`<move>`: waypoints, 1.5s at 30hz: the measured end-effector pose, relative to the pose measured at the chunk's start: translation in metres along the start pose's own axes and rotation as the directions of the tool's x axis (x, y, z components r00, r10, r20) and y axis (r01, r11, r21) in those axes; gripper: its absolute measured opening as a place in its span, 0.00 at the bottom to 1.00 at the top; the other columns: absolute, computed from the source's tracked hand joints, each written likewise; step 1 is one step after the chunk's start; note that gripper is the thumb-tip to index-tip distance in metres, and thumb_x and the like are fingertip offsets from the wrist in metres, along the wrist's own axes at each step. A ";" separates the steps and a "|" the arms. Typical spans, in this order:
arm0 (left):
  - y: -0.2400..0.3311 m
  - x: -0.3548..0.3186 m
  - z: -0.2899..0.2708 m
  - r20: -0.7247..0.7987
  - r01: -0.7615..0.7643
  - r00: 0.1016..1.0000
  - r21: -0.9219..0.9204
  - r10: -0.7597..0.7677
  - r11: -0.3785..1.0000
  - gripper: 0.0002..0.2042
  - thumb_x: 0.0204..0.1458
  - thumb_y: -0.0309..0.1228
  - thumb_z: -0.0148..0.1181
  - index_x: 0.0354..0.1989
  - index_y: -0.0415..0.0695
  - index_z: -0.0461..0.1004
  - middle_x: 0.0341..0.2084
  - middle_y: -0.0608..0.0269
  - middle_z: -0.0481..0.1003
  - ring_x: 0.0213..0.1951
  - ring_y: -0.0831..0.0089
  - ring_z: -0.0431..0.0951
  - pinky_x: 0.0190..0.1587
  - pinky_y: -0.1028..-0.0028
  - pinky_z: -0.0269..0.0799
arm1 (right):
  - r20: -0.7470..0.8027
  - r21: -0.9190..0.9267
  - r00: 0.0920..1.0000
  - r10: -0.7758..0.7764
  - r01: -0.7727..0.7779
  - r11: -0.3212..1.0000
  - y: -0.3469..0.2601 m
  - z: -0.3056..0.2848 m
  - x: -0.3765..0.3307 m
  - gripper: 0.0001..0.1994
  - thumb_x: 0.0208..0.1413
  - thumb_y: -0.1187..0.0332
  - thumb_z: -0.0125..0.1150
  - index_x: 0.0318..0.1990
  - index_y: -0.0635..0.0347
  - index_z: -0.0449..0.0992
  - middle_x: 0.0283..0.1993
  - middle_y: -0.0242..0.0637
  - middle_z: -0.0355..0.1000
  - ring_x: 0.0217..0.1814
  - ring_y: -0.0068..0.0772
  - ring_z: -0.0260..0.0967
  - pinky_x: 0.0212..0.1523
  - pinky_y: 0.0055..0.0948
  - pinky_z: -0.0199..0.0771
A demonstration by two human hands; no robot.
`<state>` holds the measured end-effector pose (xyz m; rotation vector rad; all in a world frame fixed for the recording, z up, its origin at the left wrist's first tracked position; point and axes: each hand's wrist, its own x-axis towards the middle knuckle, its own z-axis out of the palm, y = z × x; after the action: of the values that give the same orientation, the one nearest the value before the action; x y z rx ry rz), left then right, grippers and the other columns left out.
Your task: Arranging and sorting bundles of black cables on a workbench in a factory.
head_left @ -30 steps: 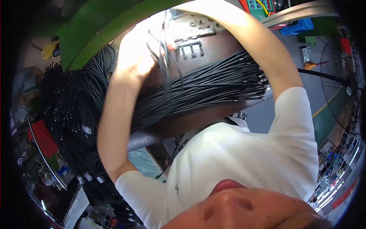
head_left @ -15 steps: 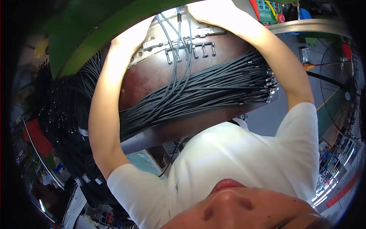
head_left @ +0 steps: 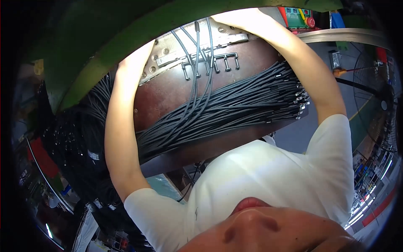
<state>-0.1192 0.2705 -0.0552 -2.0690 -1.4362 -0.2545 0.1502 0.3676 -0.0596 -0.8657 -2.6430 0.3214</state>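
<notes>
My left hand reaches up under a green machine frame, which covers its fingers. Opposite it, my right hand lies over the bright metal plate, washed out by the light, with its fingers also out of sight. Between the two hands, several dark cables run up across the plate and under the frame. One of them carries a small black sleeve. Below the plate a black comb-like plastic strip lies on the brown work surface, partly behind the cables. What either hand holds is hidden.
A thick bundle of black cables with metal connectors lies across the brown surface. More cables hang at the left. At the upper right are a green box with a red button, a curved rail and a fan.
The green frame covers more of the top of the view, and the plate and cables sit slightly lower. My left forearm has shifted a little right; the right arm looks nearly the same.
</notes>
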 end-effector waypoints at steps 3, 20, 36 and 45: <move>0.001 -0.004 0.009 -0.146 0.063 0.986 -0.150 -0.085 0.987 0.18 0.46 0.46 0.62 0.31 0.41 0.78 0.26 0.54 0.76 0.26 0.57 0.75 0.31 0.64 0.71 | 0.009 -0.004 1.000 0.026 -0.026 1.000 -0.003 -0.010 -0.009 0.15 0.51 0.66 0.57 0.46 0.59 0.74 0.45 0.42 0.73 0.47 0.43 0.70 0.48 0.33 0.69; 0.021 -0.010 -0.068 0.301 0.459 0.885 -0.433 -0.355 0.776 0.19 0.50 0.36 0.58 0.47 0.38 0.71 0.40 0.45 0.74 0.43 0.55 0.75 0.48 0.66 0.69 | 0.018 0.034 0.989 0.146 -0.146 0.989 -0.024 -0.038 -0.022 0.15 0.52 0.66 0.57 0.47 0.59 0.73 0.46 0.42 0.73 0.48 0.43 0.70 0.49 0.33 0.68; 0.174 -0.319 -0.153 0.979 0.875 0.110 -0.013 -0.173 0.484 0.18 0.55 0.36 0.46 0.50 0.41 0.70 0.52 0.49 0.68 0.54 0.54 0.66 0.56 0.57 0.60 | 0.252 0.233 0.772 0.583 -0.633 0.738 -0.006 0.081 -0.422 0.18 0.48 0.70 0.58 0.49 0.59 0.72 0.53 0.47 0.68 0.57 0.49 0.62 0.57 0.42 0.61; 0.174 -0.320 -0.132 0.925 0.685 0.348 -0.138 -0.154 0.716 0.18 0.55 0.36 0.47 0.51 0.41 0.70 0.50 0.50 0.70 0.52 0.53 0.68 0.56 0.60 0.61 | 0.107 0.146 0.816 0.568 -0.578 0.803 -0.034 0.060 -0.387 0.16 0.47 0.75 0.57 0.46 0.62 0.73 0.49 0.47 0.70 0.53 0.50 0.65 0.53 0.42 0.64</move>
<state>-0.0661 -0.0973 -0.1650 -2.2512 -2.8998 0.3610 0.4017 0.1006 -0.2001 -1.6071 -2.2888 0.7207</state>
